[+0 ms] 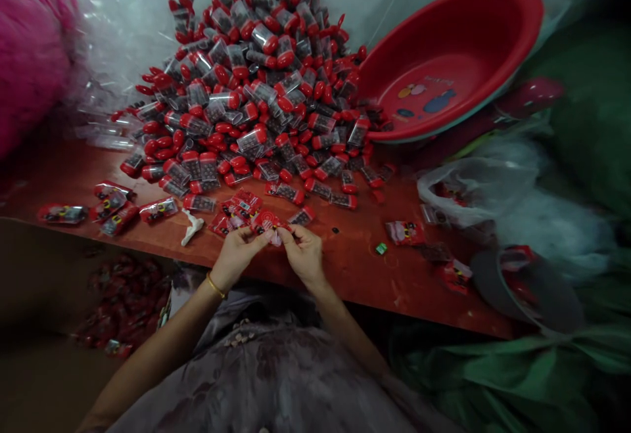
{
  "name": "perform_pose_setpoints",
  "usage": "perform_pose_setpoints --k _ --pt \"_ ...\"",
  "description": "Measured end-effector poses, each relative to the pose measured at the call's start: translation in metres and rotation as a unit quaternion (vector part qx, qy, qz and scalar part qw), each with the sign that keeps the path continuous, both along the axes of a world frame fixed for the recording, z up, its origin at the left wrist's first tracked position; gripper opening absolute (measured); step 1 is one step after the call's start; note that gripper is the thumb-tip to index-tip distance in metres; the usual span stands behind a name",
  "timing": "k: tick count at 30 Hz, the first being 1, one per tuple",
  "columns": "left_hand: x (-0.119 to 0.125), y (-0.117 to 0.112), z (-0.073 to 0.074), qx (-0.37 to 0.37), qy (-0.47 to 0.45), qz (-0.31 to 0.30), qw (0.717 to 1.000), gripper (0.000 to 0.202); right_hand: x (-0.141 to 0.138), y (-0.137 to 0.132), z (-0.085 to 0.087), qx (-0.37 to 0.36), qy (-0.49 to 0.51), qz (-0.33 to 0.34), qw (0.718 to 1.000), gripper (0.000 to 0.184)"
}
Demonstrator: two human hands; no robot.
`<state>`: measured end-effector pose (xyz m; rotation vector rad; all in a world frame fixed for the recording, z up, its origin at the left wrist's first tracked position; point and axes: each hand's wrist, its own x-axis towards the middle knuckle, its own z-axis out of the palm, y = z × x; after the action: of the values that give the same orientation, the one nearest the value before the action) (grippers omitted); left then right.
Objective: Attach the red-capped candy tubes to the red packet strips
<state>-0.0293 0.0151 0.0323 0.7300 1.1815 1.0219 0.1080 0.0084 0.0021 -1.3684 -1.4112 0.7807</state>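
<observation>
Red table (369,275), tubes (256,78) heaped by a basin (458,39); left hand (236,250) and right hand (304,253) pinch one packet (267,222).

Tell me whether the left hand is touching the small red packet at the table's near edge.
Touching. The head view shows the left hand pinching one end of the red packet, with the right hand gripping the other end.

Red-brown table (365,269), heap of red-capped tubes (256,91), red basin (444,58), scattered red packets (114,208)
</observation>
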Motion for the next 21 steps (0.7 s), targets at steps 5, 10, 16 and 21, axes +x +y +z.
perform_pose_setpoints --k 5,10,16,21 --pt "0.008 -0.009 -0.009 -0.073 -0.065 0.117 0.988 0.045 -0.017 -0.005 -0.01 0.031 -0.043 -0.011 0.999 0.028" --pt "0.005 -0.006 -0.009 -0.05 -0.063 0.113 0.99 0.042 -0.013 -0.008 -0.004 0.038 -0.165 -0.004 0.986 0.04" --pt "0.003 0.003 -0.003 -0.098 -0.092 0.126 0.983 0.043 0.021 0.012 0.013 -0.128 -0.403 -0.112 0.899 0.044" --pt "0.0 0.007 0.003 -0.119 -0.117 0.108 0.98 0.041 0.029 0.03 0.017 -0.238 -0.468 -0.13 0.841 0.047"
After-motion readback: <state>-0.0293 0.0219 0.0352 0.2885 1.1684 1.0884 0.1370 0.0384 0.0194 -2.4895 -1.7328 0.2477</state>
